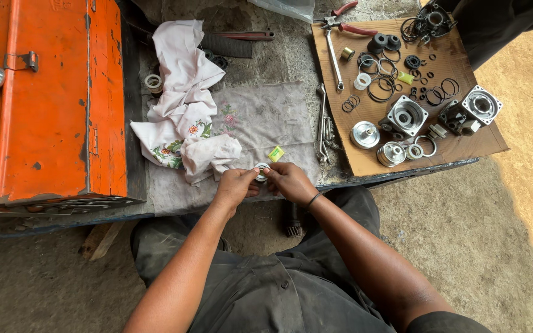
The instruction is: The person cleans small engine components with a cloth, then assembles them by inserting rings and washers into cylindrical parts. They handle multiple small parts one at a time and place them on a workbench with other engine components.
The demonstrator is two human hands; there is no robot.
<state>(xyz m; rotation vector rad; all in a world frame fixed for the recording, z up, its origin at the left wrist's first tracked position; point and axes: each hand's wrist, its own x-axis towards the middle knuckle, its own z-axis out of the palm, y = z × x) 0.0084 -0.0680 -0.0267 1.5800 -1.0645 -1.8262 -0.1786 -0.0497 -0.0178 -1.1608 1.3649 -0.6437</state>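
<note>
Both hands, left (pixel 234 185) and right (pixel 288 180), pinch a small round silvery metal part (pixel 261 171).

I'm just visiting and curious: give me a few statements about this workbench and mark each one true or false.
1. Both hands, left hand and right hand, hold a small round metal part. True.
2. The toolbox is blue. False: it is orange.
3. Black rubber rings lie on the cardboard sheet. True.
4. The red-handled pliers are in the right hand. False: they lie at the cardboard's far edge.
5. A floral cloth lies beside the toolbox. True.
</note>
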